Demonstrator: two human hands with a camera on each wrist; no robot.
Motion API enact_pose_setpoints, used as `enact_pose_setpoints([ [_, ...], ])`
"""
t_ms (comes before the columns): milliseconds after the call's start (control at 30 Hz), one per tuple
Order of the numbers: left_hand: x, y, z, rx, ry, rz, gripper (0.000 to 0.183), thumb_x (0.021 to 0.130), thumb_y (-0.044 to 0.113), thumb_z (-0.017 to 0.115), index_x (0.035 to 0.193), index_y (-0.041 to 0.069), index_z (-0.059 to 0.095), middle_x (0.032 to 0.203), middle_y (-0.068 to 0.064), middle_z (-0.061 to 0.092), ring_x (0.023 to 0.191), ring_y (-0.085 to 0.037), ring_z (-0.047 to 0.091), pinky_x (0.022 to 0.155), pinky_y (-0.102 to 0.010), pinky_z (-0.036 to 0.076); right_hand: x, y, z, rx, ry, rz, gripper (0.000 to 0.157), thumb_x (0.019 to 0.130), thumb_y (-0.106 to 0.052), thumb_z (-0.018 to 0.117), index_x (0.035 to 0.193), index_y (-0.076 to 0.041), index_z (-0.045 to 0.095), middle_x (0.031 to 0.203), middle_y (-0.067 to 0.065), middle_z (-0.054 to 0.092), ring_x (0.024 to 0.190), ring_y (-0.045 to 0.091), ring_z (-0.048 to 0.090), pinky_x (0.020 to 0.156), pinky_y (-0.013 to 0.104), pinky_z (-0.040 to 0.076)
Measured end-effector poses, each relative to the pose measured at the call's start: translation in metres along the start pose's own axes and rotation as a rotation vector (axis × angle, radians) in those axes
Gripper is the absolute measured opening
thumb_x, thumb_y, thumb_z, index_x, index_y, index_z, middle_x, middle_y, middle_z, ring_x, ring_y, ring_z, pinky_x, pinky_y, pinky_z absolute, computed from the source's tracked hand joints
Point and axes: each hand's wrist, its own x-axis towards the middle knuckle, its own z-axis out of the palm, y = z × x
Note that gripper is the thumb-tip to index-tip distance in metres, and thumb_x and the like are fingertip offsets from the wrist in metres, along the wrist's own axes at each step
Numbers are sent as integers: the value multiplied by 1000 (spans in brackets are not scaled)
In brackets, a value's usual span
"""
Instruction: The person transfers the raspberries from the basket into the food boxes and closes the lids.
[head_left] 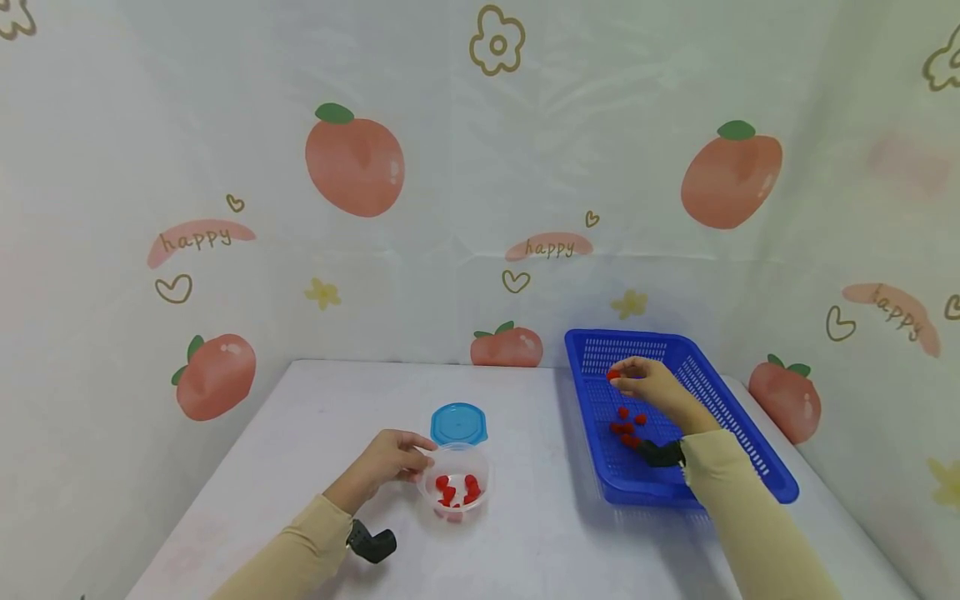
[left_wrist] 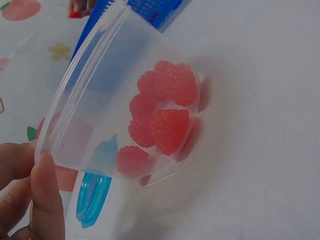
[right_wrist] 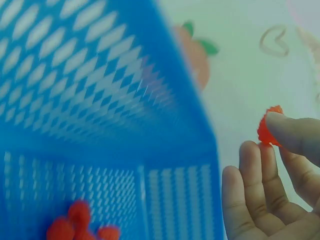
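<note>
From here I see the blue basket (head_left: 637, 492) taking up the tabletop's back right corner, its long side by the right edge. The right forearm (head_left: 750, 517) crosses its near rim, and the black wrist piece (head_left: 662, 454) partly covers the loose berries (head_left: 623, 412) on its floor. Over the basket, the right hand (head_left: 660, 390) pinches one raspberry (head_left: 613, 375) between thumb and fingers. My left hand (head_left: 386, 462) pinches the rim of the clear tub (left_wrist: 112, 75), upright near the tabletop's middle with red berries (left_wrist: 172, 132) inside. The blue lid (head_left: 459, 424) lies just behind it; I can't tell whether they touch. White tabletop (head_left: 528, 467) stretches between tub and basket, and from tub to left edge. A fruit-printed backdrop (head_left: 450, 167) stands behind the back edge.
</note>
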Motion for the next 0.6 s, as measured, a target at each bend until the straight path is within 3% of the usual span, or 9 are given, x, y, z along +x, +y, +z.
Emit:
enact_pose_setpoints([
  [233,-1,0,-1,3,-3,5,27,85,11,70,111,1,68,75,-5,67,59,-16,58,63,-27,57,-6,-21,15,53,32,-94,41,95,-23,62,124,5,53,119,18,59,104,17,60,94,33,52],
  [467,-1,0,-2,-7,-12,0,28,85,12,71,110,1,68,76,-5,67,60,-15,59,63,-26,57,-14,-41,38,114,47,-92,39,93,-26,65,121,-1,56,116,13,60,106,23,58,98,44,46],
  [600,-1,0,-2,-9,-17,-2,28,85,12,72,110,1,68,76,-5,67,60,-15,59,64,-26,57,-19,-47,52,166,32,-87,38,91,-26,67,119,-2,56,117,15,59,102,19,58,96,40,48],
])
